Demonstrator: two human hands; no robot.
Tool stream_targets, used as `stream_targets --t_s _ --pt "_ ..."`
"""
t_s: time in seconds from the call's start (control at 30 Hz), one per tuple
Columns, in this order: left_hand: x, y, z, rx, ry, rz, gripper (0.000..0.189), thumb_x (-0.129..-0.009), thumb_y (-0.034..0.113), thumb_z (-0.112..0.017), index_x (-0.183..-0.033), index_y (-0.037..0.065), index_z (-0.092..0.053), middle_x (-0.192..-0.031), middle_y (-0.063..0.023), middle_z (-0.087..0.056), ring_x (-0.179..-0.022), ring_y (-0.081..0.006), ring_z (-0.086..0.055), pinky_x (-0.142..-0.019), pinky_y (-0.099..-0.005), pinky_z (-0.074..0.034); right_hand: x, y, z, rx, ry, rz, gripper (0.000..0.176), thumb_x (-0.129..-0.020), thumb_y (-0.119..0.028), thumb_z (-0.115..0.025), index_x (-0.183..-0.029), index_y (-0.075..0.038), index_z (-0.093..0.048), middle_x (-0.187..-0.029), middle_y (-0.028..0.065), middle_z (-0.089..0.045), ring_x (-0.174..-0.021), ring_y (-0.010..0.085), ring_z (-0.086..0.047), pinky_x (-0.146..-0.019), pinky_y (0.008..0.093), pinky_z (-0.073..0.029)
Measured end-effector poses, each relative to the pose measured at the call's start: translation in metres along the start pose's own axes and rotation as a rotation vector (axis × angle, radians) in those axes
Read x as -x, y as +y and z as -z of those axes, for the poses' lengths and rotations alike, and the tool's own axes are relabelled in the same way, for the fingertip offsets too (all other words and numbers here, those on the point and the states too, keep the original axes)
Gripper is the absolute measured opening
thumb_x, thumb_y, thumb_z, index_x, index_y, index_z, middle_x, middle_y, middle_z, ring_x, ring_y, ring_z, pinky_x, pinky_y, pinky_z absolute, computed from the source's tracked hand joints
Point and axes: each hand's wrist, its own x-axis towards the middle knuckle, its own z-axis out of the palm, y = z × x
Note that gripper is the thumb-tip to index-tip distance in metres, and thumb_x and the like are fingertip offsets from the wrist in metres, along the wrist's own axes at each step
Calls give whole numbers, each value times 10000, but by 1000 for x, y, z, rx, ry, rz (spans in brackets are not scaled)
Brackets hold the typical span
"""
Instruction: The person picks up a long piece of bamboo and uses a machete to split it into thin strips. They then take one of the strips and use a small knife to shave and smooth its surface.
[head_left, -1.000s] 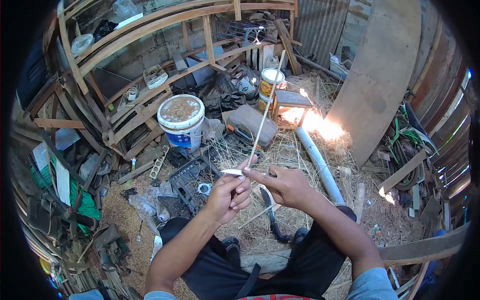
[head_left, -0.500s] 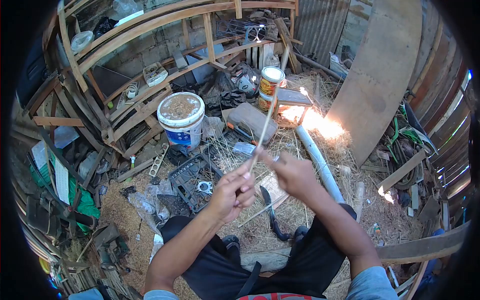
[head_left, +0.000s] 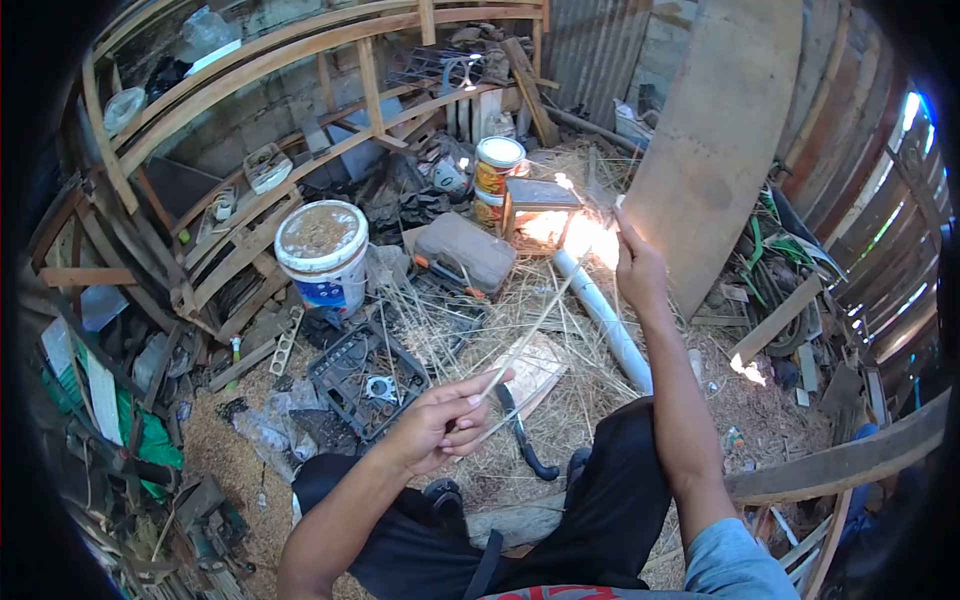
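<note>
My left hand (head_left: 435, 420) is low over my lap, its fingers closed on the near end of a thin pale strip (head_left: 530, 330). The strip slants up and to the right toward my right hand (head_left: 635, 262). That hand is stretched out far from me, in front of a bright sun patch, with its fingers pinched shut at the strip's far end. Glare hides the exact grip. I cannot tell whether the small blade is still in my left hand. I sit with my dark-trousered legs below both hands.
A black-handled curved knife (head_left: 520, 432) lies on the straw by my knees, next to a black tray (head_left: 365, 375). Beyond are a white bucket (head_left: 320, 250), a grey case (head_left: 465, 250), a white pipe (head_left: 605, 310), paint cans (head_left: 497, 172), a leaning board (head_left: 720, 130) and curved wooden frames (head_left: 250, 60).
My right hand has swung away from the left, up and to the right, drawing the strip out between them. The strip stood nearly upright before and now lies slanted. My view has shifted slightly.
</note>
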Motion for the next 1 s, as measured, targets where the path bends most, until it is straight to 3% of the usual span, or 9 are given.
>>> stream_targets --t_s 0.13,0.17,0.33,0.4,0.47,0.53,0.63,0.83,1.0 --pt "8 15 9 -48 18 33 525 -966 77 -431 -1460 -51 -307 -666 43 -366 -454 -25 -285 -411 -175 -260 -5 18 2 52 124 73 440 -950 -104 -521 -1373 -227 -527 -808 251 -623 -671 350 -601 -680 399 -485" --pt "10 19 13 -60 6 37 521 -969 76 -427 -1460 -50 -308 -672 41 -363 -465 -27 -288 -410 -170 -257 -6 22 8 83 46 -63 449 -949 -131 -460 -1382 -237 -513 -988 252 -662 -895 401 -655 -780 450 -500" --pt "26 38 20 -58 54 -135 518 -955 84 -457 -1438 -57 -335 -671 40 -368 -449 -25 -284 -399 -189 -245 -5 134 2 61 150 -450 435 -977 -166 -442 -1410 -144 -477 -1020 214 -675 -777 352 -662 -712 412 -514" --pt "18 37 23 51 66 -208 507 -973 85 -420 -1457 -21 -313 -674 44 -341 -457 -29 -263 -399 -190 -228 -3 113 -16 -111 -58 -585 449 -993 -197 -437 -1435 -120 -443 -939 165 -666 -678 276 -630 -632 363 -506" --pt "8 36 22 154 65 -265 502 -980 75 -391 -1469 5 -302 -674 44 -327 -460 -32 -251 -397 -192 -222 10 2 7 -446 -432 -767 474 -1007 -234 -432 -1463 -108 -402 -829 98 -633 -588 184 -567 -552 298 -479" --pt "1 35 20 220 62 -300 495 -984 64 -371 -1472 22 -305 -675 43 -318 -458 -35 -241 -397 -193 -220 32 -38 -12 -714 -539 -651 483 -1044 -262 -391 -1501 -121 -325 -685 8 -503 -468 74 -402 -407 227 -328" --pt "-6 35 17 252 44 -343 492 -989 64 -354 -1478 39 -302 -674 44 -314 -456 -38 -238 -397 -194 -219 59 -102 -18 -826 -534 -384 492 -1041 -203 -400 -1508 -95 -290 -693 9 -526 -508 92 -451 -445 259 -371" --pt "-15 26 11 224 56 -313 488 -993 81 -342 -1479 50 -302 -643 59 -312 -446 -34 -252 -396 -191 -233 100 -128 -35 -417 -338 562 610 -893 -53 -562 -1471 -158 -399 -722 59 -552 -566 202 -528 -516 341 -448" --pt "-16 18 10 232 51 -269 496 -986 74 -341 -1481 57 -298 -612 69 -299 -432 -30 -250 -398 -192 -229 101 -127 -29 -209 -453 641 616 -841 -82 -597 -1414 -279 -482 -677 59 -462 -548 239 -516 -479 360 -432"
